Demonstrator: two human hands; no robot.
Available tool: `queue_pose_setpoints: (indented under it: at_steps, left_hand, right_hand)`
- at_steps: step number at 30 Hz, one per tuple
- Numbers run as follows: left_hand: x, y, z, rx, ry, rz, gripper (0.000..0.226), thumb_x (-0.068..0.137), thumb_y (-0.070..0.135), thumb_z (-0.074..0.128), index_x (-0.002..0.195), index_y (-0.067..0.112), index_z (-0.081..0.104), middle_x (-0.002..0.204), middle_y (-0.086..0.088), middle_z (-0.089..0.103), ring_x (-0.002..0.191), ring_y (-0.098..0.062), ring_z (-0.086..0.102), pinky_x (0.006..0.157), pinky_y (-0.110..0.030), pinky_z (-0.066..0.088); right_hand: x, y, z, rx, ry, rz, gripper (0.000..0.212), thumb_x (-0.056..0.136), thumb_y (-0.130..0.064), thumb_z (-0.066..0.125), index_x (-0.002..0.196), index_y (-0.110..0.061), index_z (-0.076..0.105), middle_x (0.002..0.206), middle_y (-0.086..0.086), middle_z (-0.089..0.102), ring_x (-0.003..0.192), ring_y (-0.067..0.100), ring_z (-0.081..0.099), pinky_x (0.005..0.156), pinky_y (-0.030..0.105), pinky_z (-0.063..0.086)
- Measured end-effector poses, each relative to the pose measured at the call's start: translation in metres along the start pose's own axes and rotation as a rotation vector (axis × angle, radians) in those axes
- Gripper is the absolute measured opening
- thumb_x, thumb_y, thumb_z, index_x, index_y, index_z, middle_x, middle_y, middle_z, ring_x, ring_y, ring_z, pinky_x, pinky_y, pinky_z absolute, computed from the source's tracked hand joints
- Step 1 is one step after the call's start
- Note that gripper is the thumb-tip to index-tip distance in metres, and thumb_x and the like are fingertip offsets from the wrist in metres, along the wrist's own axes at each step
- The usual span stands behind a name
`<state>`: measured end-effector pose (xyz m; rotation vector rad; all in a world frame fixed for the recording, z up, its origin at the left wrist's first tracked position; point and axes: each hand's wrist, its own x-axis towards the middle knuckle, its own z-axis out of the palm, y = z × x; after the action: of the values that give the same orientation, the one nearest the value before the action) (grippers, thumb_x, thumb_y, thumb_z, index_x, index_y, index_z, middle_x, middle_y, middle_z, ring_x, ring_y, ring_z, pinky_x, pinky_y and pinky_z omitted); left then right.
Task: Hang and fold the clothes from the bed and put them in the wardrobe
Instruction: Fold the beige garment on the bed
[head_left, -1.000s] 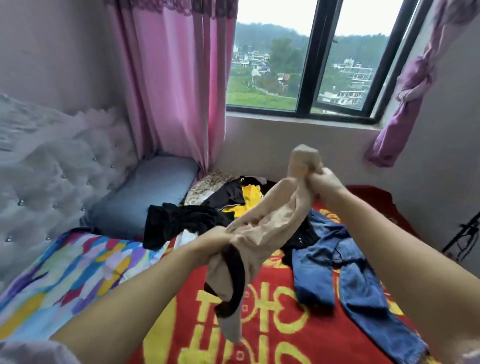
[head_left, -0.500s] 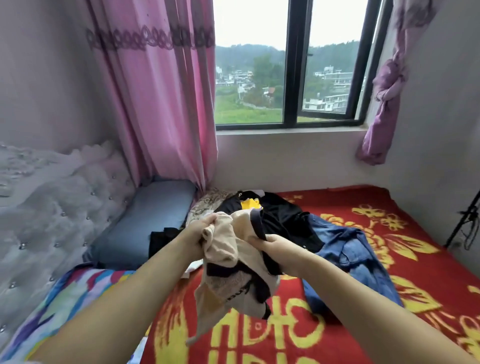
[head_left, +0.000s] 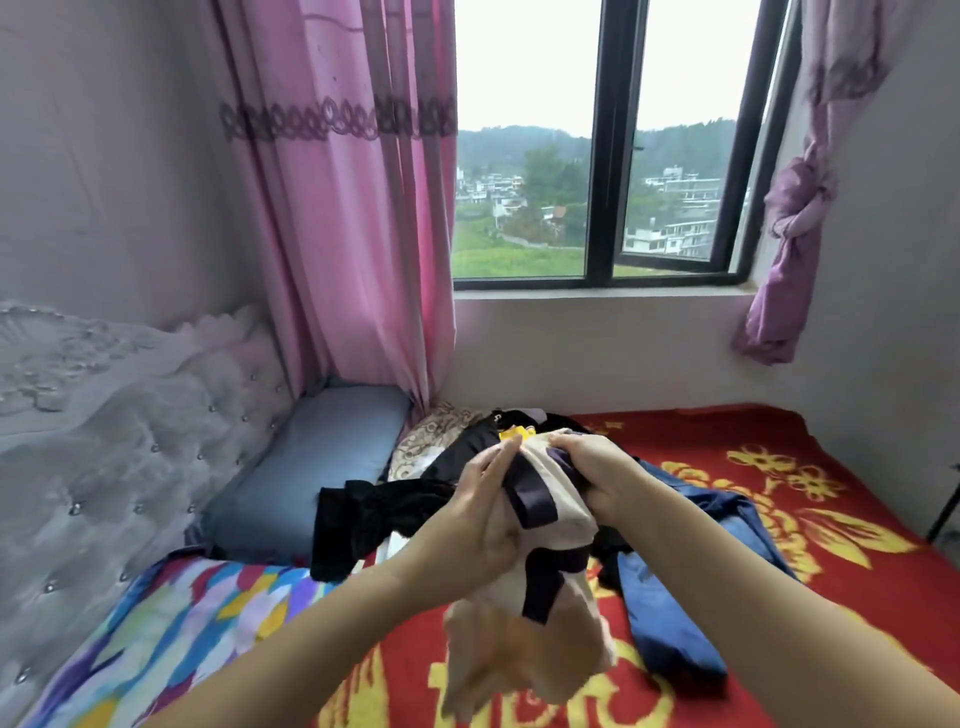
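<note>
Beige garment (head_left: 540, 613) with dark trim held up over bed (head_left: 779, 467), near middle. Left hand (head_left: 480, 514) and right hand (head_left: 592, 473) both grip top, fingers curled round bunched cloth. Looks soft, light, floppy; best held by edges. More clothes (head_left: 374, 514) piled far behind. No container seen.

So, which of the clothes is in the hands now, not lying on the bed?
The beige garment with dark trim: the left hand and the right hand grip it above the bed. The black clothes and the blue jeans lie on the blanket.
</note>
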<state>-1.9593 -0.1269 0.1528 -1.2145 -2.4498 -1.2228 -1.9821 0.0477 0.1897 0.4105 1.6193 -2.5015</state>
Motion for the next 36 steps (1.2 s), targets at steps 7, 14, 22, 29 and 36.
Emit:
queue_pose_setpoints:
  at_steps: [7, 14, 22, 29, 36]
  left_hand:
    - [0.031, 0.007, -0.003, 0.072, 0.125, 0.174, 0.019, 0.085, 0.017, 0.051, 0.090, 0.006, 0.065, 0.102, -0.006, 0.062, 0.095, -0.019, 0.058, 0.087, -0.035, 0.044]
    - [0.064, -0.009, -0.042, -0.888, 0.451, -0.348, 0.024, 0.092, 0.032, 0.058, 0.086, 0.016, 0.075, 0.091, -0.011, 0.074, 0.084, -0.024, 0.071, 0.069, -0.033, 0.055]
    - [0.096, 0.007, -0.047, -0.883, 0.017, -0.406, 0.028, 0.076, 0.036, 0.071, 0.092, 0.013, 0.076, 0.096, -0.011, 0.072, 0.084, -0.022, 0.069, 0.070, -0.030, 0.057]
    - [0.100, 0.014, -0.051, -1.010, -0.102, -0.416, 0.011, 0.078, 0.026, 0.072, 0.080, 0.016, 0.076, 0.076, -0.007, 0.066, 0.065, -0.017, 0.062, 0.058, -0.027, 0.052]
    - [0.089, -0.002, -0.052, -0.515, -0.037, -0.385, 0.007, 0.082, 0.010, 0.057, 0.084, 0.016, 0.060, 0.059, 0.006, 0.058, 0.049, -0.003, 0.053, 0.049, -0.016, 0.042]
  right_hand:
    - [-0.001, 0.005, -0.016, -0.339, 0.025, -0.012, 0.034, 0.095, 0.010, 0.037, 0.066, -0.004, 0.046, 0.059, 0.006, 0.046, 0.055, 0.013, 0.044, 0.050, 0.017, 0.039]
    - [-0.003, -0.009, -0.099, -0.943, 0.243, 0.055, 0.022, 0.087, -0.007, 0.059, 0.065, -0.004, 0.056, 0.058, 0.011, 0.052, 0.051, 0.021, 0.047, 0.053, 0.026, 0.036]
    - [-0.017, -0.034, -0.046, -1.467, 0.030, -1.002, 0.101, 0.078, -0.032, 0.077, 0.153, -0.026, 0.009, 0.153, 0.005, 0.031, 0.136, 0.025, 0.035, 0.110, 0.042, 0.035]
    - [-0.035, -0.053, -0.004, -1.349, -0.195, -1.530, 0.037, 0.086, -0.008, 0.069, 0.121, -0.016, 0.066, 0.145, 0.009, 0.044, 0.140, 0.026, 0.034, 0.113, 0.043, 0.033]
    - [-0.030, -0.070, 0.029, -1.103, -0.138, -1.230, 0.028, 0.090, -0.002, 0.059, 0.064, -0.002, 0.047, 0.055, -0.004, 0.040, 0.053, 0.010, 0.031, 0.052, 0.018, 0.030]
